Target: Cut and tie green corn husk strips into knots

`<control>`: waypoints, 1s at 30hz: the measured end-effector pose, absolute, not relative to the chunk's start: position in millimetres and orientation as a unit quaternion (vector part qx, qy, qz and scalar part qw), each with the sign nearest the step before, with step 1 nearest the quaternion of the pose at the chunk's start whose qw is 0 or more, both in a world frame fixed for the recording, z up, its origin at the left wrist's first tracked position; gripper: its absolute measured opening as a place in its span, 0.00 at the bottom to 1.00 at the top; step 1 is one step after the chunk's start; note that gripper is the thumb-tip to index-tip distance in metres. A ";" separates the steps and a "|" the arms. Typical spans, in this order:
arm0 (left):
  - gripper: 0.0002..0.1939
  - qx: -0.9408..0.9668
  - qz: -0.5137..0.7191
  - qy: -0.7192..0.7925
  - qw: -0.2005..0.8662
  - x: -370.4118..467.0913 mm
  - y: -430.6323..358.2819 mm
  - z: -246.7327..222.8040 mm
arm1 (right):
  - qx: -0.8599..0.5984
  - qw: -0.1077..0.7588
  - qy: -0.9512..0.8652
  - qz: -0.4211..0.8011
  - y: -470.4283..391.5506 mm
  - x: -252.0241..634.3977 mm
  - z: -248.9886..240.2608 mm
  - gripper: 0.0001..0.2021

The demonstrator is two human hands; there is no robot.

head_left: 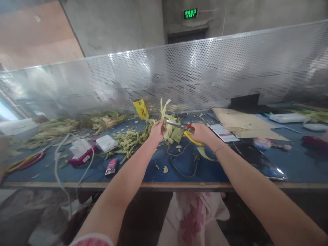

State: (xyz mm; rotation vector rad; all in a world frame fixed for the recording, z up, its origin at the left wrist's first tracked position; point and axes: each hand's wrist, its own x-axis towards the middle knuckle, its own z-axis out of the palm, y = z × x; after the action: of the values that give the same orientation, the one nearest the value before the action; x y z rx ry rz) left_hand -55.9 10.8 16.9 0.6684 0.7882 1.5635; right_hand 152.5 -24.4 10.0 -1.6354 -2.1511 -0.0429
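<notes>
My left hand (159, 130) is closed around a bundle of pale green leaf strips (164, 108), whose ends stick up above the fingers. In my right hand (201, 132) is a pair of scissors (191, 135) with yellow and red handles. Their metal blades point left and reach the strips beside my left fingers; whether they touch is too blurred to tell. Folded green leaf pieces (176, 134) hang just below the blades. A heap of knotted leaf strips (132, 140) lies to the left of my left hand, and a thin cord (183, 175) curls on the blue table below.
A white charger (107, 143), a pink packet (111, 167) and a white cable (56, 164) lie left. A yellow packet (140, 109) stands behind. To the right are a phone (224, 133), a dark tablet (256, 160) and brown paper (241, 119). A perforated metal screen (179, 71) rises at the back.
</notes>
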 end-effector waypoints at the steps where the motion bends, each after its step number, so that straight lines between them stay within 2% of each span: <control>1: 0.04 0.291 0.677 0.346 0.581 -56.1 12.1 15.3 | -0.592 0.218 -0.775 -0.019 -24.2 152.6 9.7 0.25; 3: 0.01 0.304 0.681 0.353 0.565 -56.9 14.6 12.2 | -0.596 0.213 -0.773 -0.025 -23.6 152.7 9.1 0.23; 10: 0.03 0.318 0.686 0.383 0.530 -59.1 17.4 9.8 | -0.609 0.207 -0.765 -0.036 -24.4 152.9 12.3 0.18; 16: 0.09 0.311 0.675 0.400 0.536 -53.7 13.1 11.5 | -0.605 0.198 -0.769 -0.054 -26.3 152.4 14.9 0.18; 30: 0.11 0.363 0.663 0.420 0.502 -54.7 17.5 6.5 | -0.608 0.188 -0.769 -0.057 -27.3 150.9 15.5 0.18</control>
State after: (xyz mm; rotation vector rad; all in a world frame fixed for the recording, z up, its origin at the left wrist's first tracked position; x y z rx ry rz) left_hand -54.7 17.5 6.5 0.8771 1.0154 1.6030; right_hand 150.9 -27.3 15.5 -1.7109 -2.1633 -0.1601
